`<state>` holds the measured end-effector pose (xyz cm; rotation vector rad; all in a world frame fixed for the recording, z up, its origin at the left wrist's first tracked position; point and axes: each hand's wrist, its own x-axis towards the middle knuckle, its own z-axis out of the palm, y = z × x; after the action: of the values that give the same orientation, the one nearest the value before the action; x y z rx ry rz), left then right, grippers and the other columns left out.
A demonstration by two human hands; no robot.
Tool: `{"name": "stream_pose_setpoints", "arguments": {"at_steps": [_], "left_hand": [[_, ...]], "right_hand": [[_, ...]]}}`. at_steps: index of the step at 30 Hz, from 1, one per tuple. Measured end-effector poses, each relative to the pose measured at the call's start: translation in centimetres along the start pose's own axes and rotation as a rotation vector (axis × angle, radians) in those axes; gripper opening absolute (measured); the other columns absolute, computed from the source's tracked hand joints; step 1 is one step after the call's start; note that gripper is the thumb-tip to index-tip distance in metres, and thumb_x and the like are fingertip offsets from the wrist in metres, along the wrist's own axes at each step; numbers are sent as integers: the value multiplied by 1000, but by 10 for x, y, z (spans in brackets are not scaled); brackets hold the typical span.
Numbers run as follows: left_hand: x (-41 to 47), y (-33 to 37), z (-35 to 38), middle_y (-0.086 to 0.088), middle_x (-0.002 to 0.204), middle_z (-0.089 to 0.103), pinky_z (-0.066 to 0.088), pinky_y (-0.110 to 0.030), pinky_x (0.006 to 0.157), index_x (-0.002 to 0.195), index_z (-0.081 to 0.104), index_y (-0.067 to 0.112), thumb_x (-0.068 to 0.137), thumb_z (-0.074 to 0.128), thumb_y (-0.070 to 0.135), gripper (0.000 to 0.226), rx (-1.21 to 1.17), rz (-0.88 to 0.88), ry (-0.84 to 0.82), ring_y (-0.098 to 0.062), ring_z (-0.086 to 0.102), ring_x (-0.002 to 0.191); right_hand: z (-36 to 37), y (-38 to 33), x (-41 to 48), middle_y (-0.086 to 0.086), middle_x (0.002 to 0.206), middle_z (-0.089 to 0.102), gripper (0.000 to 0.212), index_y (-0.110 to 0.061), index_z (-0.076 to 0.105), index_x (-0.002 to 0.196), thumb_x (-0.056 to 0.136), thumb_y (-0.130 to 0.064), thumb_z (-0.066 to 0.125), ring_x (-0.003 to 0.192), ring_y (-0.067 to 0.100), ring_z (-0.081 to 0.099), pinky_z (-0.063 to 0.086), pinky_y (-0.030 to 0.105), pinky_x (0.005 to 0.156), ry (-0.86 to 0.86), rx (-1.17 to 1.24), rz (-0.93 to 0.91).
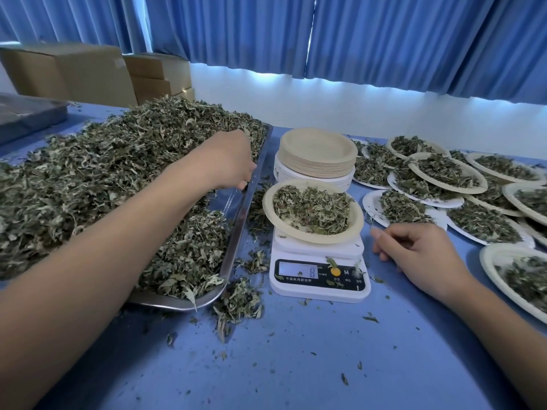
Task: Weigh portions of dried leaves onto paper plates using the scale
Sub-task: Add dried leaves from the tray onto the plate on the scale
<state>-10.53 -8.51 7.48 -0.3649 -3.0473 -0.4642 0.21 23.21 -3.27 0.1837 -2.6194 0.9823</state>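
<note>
Two hands on the job here, and the near one — the right hand [420, 251], resting on the blue table [296, 365] at about 3 o'clock of the scale [319, 270] — is loosely curled with nothing in it that I can see. Just parked there beside the scale, not touching it.

The scale's display shows a digit, looks like an 8, though it's a bit blurry. On its platform sits a paper plate [352, 229] already carrying a decent layer of dried leaves [310, 210].

Over at 9 o'clock is the big metal tray [236, 235] piled high with the loose leaves [103, 173]. The left hand [233, 161] is reaching into the far right corner of that pile, around 11 o'clock from the scale, fingers pointed down into the leaves — can't tell from here whether it has closed on a pinch or not.

Handling-wise, I'd guess this stuff weighs next to nothing and crumbles if squeezed — bits are scattered all over the table already. A soft, loose pinch from the top of the heap seems right. The plate looks thin and flexy, so I'd take it by the rim with support under it.

Further back at 12 o'clock there's a stack of empty plates [318, 155], and from 1 to 3 o'clock a spread of filled plates [447, 173], overlapping each other.
</note>
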Motion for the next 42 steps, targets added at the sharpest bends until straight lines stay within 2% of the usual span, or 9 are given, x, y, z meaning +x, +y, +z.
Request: {"name": "stream_pose_setpoints", "arguments": {"at_steps": [5, 9, 12, 15, 18, 23, 33, 38, 42], "left_hand": [[2, -2, 9, 2, 61, 71, 49, -17, 50, 73, 73, 11, 96, 67, 19, 25, -208, 165, 96, -1, 60, 47], [3, 0, 18, 11, 78, 70, 51, -19, 71, 90, 75, 19, 89, 74, 27, 8, -200, 366, 202, 4, 58, 66], [5, 1, 26, 10, 89, 71, 46, -20, 68, 100, 76, 23, 92, 69, 43, 22, -242, 444, 120, -2, 59, 74], [6, 0, 29, 11, 89, 72, 46, -25, 67, 100, 77, 27, 90, 67, 51, 28, -227, 461, 50, -5, 61, 77], [7, -1, 32, 12, 86, 69, 43, -21, 64, 100, 78, 27, 86, 69, 55, 32, -164, 443, -17, -1, 60, 75], [6, -1, 35, 10, 82, 65, 39, -18, 61, 104, 75, 21, 82, 79, 48, 35, -104, 420, -81, -1, 57, 70], [2, 5, 35, 5, 76, 70, 37, -8, 56, 85, 77, 17, 87, 77, 18, 3, -129, 430, -24, 0, 57, 63], [2, 4, 32, 9, 83, 70, 43, -10, 65, 91, 75, 14, 91, 72, 16, 4, -168, 426, 41, 1, 60, 72], [3, 4, 29, 8, 85, 70, 49, -21, 75, 94, 74, 11, 92, 71, 15, 6, -229, 425, 84, -3, 62, 75]], "right_hand": [[0, -1, 0, -7, 64, 70, 34, -30, 74, 74, 99, -47, 59, 51, 27, 58, 47, 39, 54, -9, -4, 9], [-1, -2, 0, -7, 64, 70, 34, -30, 74, 74, 99, -48, 59, 51, 28, 58, 47, 38, 53, -12, 2, 12], [0, -2, 0, -7, 63, 70, 33, -31, 73, 72, 99, -46, 60, 51, 27, 58, 48, 36, 53, -7, 4, 12], [0, -3, 0, -6, 64, 70, 33, -31, 72, 72, 99, -47, 60, 51, 26, 58, 48, 34, 53, -6, 8, 8], [0, -3, 0, -6, 63, 69, 33, -30, 73, 73, 99, -46, 60, 51, 27, 58, 47, 34, 52, -11, 9, 0], [1, -4, 0, -5, 62, 69, 35, -28, 72, 70, 99, -43, 61, 51, 28, 56, 44, 27, 50, -8, 9, -3], [0, -5, -1, -6, 61, 68, 34, -29, 72, 69, 99, -41, 61, 50, 26, 56, 43, 25, 49, -12, 9, -9], [0, -6, -2, -6, 62, 69, 34, -30, 72, 70, 100, -41, 61, 48, 18, 56, 43, 22, 49, -11, 11, -8], [0, -6, -1, -6, 62, 69, 34, -29, 72, 70, 100, -41, 61, 50, 27, 56, 44, 27, 49, -8, 7, -5]]}}
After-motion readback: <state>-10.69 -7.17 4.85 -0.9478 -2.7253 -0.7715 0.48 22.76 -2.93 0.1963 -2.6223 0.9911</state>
